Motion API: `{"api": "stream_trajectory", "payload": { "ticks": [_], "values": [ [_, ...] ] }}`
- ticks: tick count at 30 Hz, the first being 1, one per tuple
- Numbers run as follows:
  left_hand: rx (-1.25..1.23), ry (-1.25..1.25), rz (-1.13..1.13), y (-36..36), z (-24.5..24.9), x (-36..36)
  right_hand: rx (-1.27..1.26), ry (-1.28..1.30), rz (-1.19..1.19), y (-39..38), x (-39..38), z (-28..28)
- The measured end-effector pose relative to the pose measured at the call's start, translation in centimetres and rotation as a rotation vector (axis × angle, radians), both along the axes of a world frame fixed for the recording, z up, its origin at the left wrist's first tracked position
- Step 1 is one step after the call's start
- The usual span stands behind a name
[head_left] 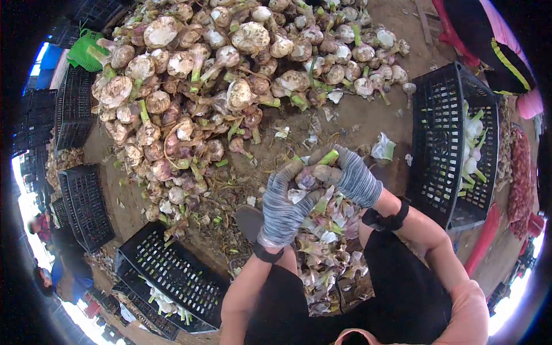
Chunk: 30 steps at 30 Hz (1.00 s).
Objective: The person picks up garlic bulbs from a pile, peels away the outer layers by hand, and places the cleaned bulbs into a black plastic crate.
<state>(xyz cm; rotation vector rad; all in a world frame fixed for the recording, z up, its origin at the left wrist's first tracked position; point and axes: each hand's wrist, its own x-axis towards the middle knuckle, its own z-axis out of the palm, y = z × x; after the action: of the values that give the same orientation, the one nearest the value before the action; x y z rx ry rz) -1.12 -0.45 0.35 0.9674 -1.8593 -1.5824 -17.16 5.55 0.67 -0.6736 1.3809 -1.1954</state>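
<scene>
Between my gloved hands is a garlic bulb (306, 179) with purplish skin and a short green cut stem. My left hand (282, 198), in a grey knitted glove, is closed around the bulb from the left and below. From the right, my right hand (352, 175) grips it near the stem, fingers bent over it. A loose white flake of skin shows beside the left fingers. Below the hands, peeled garlic skins (330, 253) lie heaped between my legs. Ahead, a large pile of unpeeled garlic bulbs (190, 75) with soil on them covers the ground.
At the right stands a black plastic crate (434, 144) with cleaned garlic (472, 149) in it. Another black crate (172, 270) is at lower left, with white garlic beside it. More crates (86, 201) line the left. Red net sacks (522, 184) and a person's sleeve (509, 52) are far right.
</scene>
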Motion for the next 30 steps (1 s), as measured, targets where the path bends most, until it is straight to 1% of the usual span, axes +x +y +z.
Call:
{"api": "stream_trajectory", "payload": {
  "ticks": [3, 4, 6, 7, 9, 10, 12, 15, 19, 21, 24, 25, 26, 28, 30],
  "values": [
    [-0.028, 0.003, -0.030, -0.2, -0.1, 0.1, 0.017, 0.002, 0.023, 0.1, -0.6, -0.1],
    [-0.045, -0.006, -0.039, -0.3, -0.1, 0.1, 0.009, 0.043, 0.053, 0.2, -0.9, -0.1],
    [0.196, 0.062, -0.018, -0.1, 0.1, 0.0, -0.009, 0.124, 0.116, 0.4, -1.5, 0.1],
    [0.316, 0.095, -0.006, 0.0, 0.2, 0.1, -0.002, 0.102, 0.123, 0.5, -1.6, 0.3],
    [0.476, 0.195, -0.006, -0.1, 0.0, 0.1, 0.014, 0.056, 0.135, 0.7, -1.8, 0.6],
    [0.556, 0.246, -0.007, -0.2, -0.1, 0.1, 0.021, 0.089, 0.153, 0.7, -1.9, 0.8],
    [0.652, 0.242, -0.017, -0.3, -0.1, 0.2, 0.037, 0.157, 0.191, 0.6, -2.1, 1.0],
    [0.796, 0.269, -0.023, -0.2, -1.1, 0.3, 0.084, 0.123, 0.181, 0.7, -2.1, 1.5],
    [1.002, 0.350, -0.052, -0.3, -1.4, 0.1, 0.042, 0.186, 0.174, 1.1, -2.3, 0.4],
    [0.849, 0.330, -0.031, 0.1, -1.2, -0.4, 0.015, 0.234, 0.171, 1.2, -2.5, 0.0],
    [0.624, 0.290, -0.017, 0.2, -1.5, -0.7, 0.068, 0.199, 0.137, 0.7, -1.9, 0.1],
    [0.549, 0.275, -0.014, 0.1, -1.6, -0.8, 0.058, 0.207, 0.090, 0.9, -1.6, -0.7],
    [0.533, 0.243, 0.006, 0.1, -1.1, -0.7, 0.048, 0.214, 0.043, 1.2, -1.0, -2.2],
    [0.507, 0.211, 0.059, 0.3, -0.4, -1.0, 0.077, 0.182, -0.049, 1.3, -0.1, -2.3],
    [0.456, 0.175, 0.071, 0.4, -0.3, -1.0, 0.097, 0.124, -0.049, 1.3, 0.0, -2.2]
  ]
}}
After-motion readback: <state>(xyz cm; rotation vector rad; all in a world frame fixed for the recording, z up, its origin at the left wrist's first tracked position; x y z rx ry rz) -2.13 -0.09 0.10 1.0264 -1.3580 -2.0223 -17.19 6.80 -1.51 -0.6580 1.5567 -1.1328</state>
